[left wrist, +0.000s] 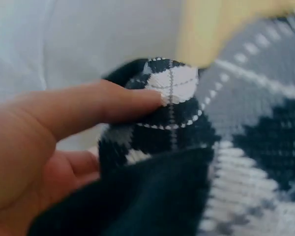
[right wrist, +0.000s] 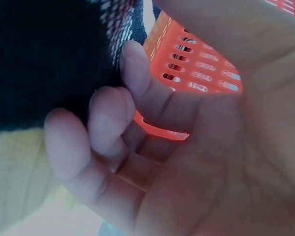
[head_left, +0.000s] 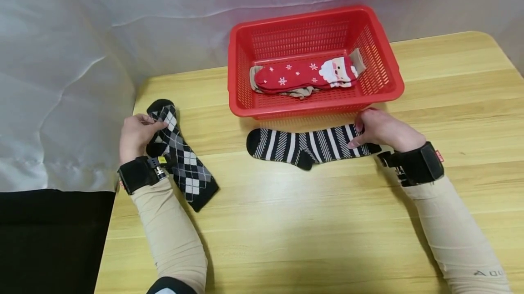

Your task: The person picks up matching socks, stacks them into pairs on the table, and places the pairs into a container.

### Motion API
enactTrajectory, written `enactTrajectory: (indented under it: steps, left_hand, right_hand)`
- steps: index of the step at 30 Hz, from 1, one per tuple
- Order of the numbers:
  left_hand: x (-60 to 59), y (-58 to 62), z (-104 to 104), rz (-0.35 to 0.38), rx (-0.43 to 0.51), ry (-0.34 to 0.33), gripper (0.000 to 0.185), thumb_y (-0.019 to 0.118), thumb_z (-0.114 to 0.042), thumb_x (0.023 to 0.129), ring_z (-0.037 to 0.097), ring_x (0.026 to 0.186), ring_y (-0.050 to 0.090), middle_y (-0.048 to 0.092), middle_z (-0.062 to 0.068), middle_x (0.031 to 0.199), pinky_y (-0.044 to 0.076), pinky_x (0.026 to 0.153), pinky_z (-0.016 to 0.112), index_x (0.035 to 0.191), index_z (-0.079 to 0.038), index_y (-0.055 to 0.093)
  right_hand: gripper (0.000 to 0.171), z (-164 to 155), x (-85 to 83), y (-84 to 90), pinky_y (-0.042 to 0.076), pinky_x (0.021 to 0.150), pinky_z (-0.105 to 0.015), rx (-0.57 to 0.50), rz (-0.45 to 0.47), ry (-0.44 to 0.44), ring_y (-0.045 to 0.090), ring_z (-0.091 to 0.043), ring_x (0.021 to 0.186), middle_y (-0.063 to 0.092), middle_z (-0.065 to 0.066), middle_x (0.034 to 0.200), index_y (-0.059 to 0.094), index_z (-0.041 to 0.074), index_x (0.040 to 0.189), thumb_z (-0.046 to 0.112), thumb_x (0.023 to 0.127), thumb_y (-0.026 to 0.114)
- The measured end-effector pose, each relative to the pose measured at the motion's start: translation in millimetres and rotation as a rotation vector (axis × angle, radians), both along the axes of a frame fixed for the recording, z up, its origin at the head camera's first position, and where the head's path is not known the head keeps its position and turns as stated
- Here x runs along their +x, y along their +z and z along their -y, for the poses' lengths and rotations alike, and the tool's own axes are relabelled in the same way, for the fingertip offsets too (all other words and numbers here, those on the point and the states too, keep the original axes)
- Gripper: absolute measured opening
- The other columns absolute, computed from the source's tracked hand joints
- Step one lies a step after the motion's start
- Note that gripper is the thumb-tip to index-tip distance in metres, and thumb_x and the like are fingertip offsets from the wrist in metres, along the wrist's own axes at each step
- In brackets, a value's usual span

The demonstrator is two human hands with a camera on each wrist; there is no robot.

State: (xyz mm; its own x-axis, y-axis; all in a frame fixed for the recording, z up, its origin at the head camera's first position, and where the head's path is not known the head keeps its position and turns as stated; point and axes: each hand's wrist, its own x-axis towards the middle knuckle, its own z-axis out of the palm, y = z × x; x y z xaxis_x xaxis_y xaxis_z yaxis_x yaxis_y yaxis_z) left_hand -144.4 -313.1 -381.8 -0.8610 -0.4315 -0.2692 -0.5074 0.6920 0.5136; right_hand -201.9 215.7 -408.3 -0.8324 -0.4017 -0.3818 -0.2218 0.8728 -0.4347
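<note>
Red mesh basket point(head_left: 380, 64) at the far middle of the wooden table point(head_left: 311, 221), holding a red Santa sock point(head_left: 304, 74) laid roughly left to right, Santa face toward the right end, on top of a beige sock point(head_left: 300, 92) that peeks out beneath and at both ends. Just in front of the basket, flat on the table, a black-and-white striped sock point(head_left: 304, 144): long axis left to right, rounded toe end pointing left, heel bulging toward the near edge, cuff end to the right under the right hand point(head_left: 382, 129). Right hand resting on that cuff end, fingers point(right wrist: 108, 115) curled over the dark fabric against the table, basket wall close behind in the right wrist view; grip looks like a pinch of the cuff, though thumb placement hard to make out. Well apart, at the table's left edge, a black, grey and white argyle sock point(head_left: 182, 157): long axis diagonal, from far left to near right, one end up at the far left and folded over, other end down toward the near middle beside the left forearm. Left hand point(head_left: 135, 134) pinching the upper end of the argyle sock, thumb point(left wrist: 103, 105) pressed onto a white diamond in the left wrist view, other fingers tucked beneath the fabric.
</note>
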Motion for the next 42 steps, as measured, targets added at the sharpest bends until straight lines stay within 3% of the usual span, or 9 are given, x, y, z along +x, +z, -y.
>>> enactTrajectory:
  steps: [6,12,19,21,27,30,35,38,42]
  left_hand:
    - [-4.4,24.8,-21,-0.181,0.160,-0.051,0.034,0.071,-0.031,0.089,0.002,0.061,0.049,0.050,-0.016,0.067,0.041,0.061,0.021,0.112,-0.013,0.052]
    - [-0.7,46.6,-47,-0.340,0.296,-0.146,0.028,0.069,-0.031,0.091,0.004,0.049,0.029,0.034,-0.016,0.052,0.026,0.051,0.026,0.077,-0.016,0.050]
    - [16.0,77.3,-79,-0.493,0.578,-0.270,0.011,0.073,-0.016,0.089,0.004,0.050,0.055,0.066,-0.007,0.060,0.040,0.052,0.019,0.098,-0.010,0.069]
    - [18.9,83.8,-90,-0.513,0.600,-0.320,0.011,0.073,-0.014,0.089,0.005,0.049,0.054,0.064,-0.007,0.059,0.039,0.050,0.019,0.097,-0.009,0.068]
    - [21.6,95.2,-120,-0.492,0.534,-0.458,0.013,0.070,-0.016,0.091,0.007,0.048,0.051,0.060,-0.008,0.058,0.038,0.047,0.021,0.104,-0.013,0.067]
    - [21.8,97.8,-136,-0.460,0.611,-0.498,0.026,0.068,-0.012,0.091,0.009,0.055,0.062,0.071,-0.005,0.069,0.049,0.053,0.021,0.117,-0.009,0.066]
    - [21.4,99.9,-163,-0.381,0.585,-0.558,0.033,0.065,-0.014,0.093,0.014,0.058,0.067,0.072,-0.010,0.075,0.056,0.059,0.026,0.126,-0.008,0.059]
    - [20.9,99.4,-176,-0.355,0.592,-0.589,0.030,0.064,-0.012,0.094,0.017,0.057,0.068,0.071,-0.009,0.073,0.057,0.059,0.030,0.122,-0.007,0.057]
    - [19.6,96.3,-190,-0.365,0.623,-0.638,0.025,0.063,-0.008,0.094,0.019,0.060,0.068,0.071,-0.001,0.078,0.058,0.060,0.034,0.117,-0.005,0.054]
  right_hand:
    - [0.046,1,0.4,1.2,0.038,0.065,-0.031,-0.001,-0.001,-0.005,0.050,-0.024,0.077,0.051,-0.010,0.080,0.055,0.001,0.088,0.026,0.071,0.089]
    - [0.047,3,1.9,2.8,0.039,0.067,-0.033,0.021,0.002,0.003,0.050,-0.026,0.079,0.053,-0.011,0.082,0.057,-0.001,0.091,0.028,0.071,0.088]
    - [0.048,5,8.3,8.3,0.044,0.069,-0.039,0.071,-0.037,0.023,0.054,-0.027,0.079,0.059,-0.013,0.084,0.058,-0.002,0.094,0.029,0.072,0.088]
    - [0.046,8,10.5,10.8,0.045,0.068,-0.039,0.088,-0.061,0.026,0.055,-0.027,0.079,0.061,-0.013,0.084,0.059,-0.001,0.094,0.029,0.072,0.088]
    - [0.037,25,20.9,20.4,0.041,0.062,-0.032,-0.014,-0.097,0.053,0.054,-0.020,0.071,0.061,-0.008,0.079,0.060,0.005,0.092,0.029,0.078,0.083]
    - [0.033,40,30.1,25.2,0.042,0.063,-0.028,-0.155,-0.092,0.107,0.052,-0.017,0.069,0.059,-0.005,0.077,0.062,0.005,0.094,0.029,0.081,0.081]
    - [0.044,64,49.7,29.9,0.053,0.081,-0.037,-0.406,-0.076,0.188,0.062,-0.019,0.089,0.070,-0.008,0.099,0.065,0.004,0.114,0.030,0.082,0.080]
    - [0.053,74,60.0,32.8,0.051,0.095,-0.045,-0.516,-0.040,0.206,0.062,-0.023,0.107,0.068,-0.009,0.119,0.060,0.007,0.127,0.029,0.083,0.079]
    - [0.048,82,69.2,35.6,0.047,0.102,-0.049,-0.618,-0.034,0.208,0.061,-0.025,0.115,0.067,-0.005,0.124,0.060,0.011,0.129,0.026,0.087,0.075]
